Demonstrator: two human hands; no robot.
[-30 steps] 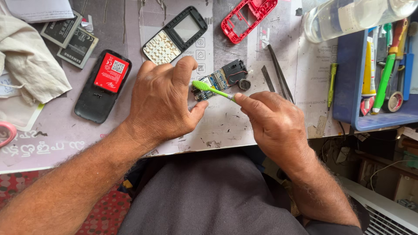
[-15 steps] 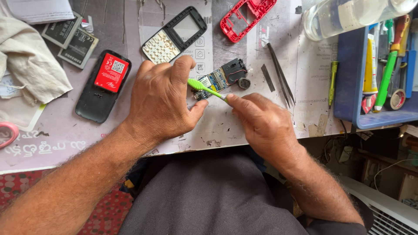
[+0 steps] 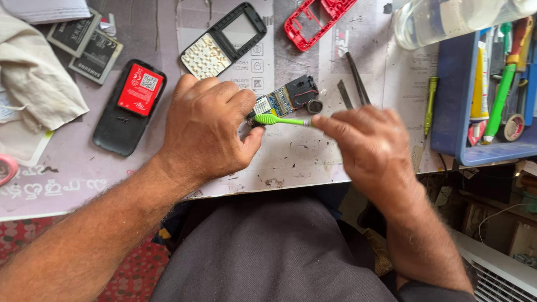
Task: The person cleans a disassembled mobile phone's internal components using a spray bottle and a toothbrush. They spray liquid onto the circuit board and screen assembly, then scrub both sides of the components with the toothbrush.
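- Since the earlier frames, the right hand has moved a little to the right and the brush has turned from slanted to almost level; the left hand has stayed in place.
- Left hand is closed around one end of the circuit board, near the front edge of the worktop, at its middle. The other end of the board sticks out toward the back.
- Right hand pinches the green brush by its handle; the brush head lies at the board, just beside the left thumb.
- Progress, as I judge it: the phone is already taken apart and the board is being brushed. Putting the parts together again is not yet done.
- A small round part lies touching the board's far end. Tweezers and a thin metal blade lie just beside it, to the right.
- At the left, a black back cover holds a red battery with a white square code label.
- Behind it, two dark flat batteries lie near a beige cloth at the left edge.
- Toward the back edge lie a black keypad frame with pale keys and a red frame.
- At the right edge stands a blue tray with a yellow tube, green tools and a tape roll. A clear bottle lies at the back right corner.
- The pale mat on the worktop carries small grey square symbols.
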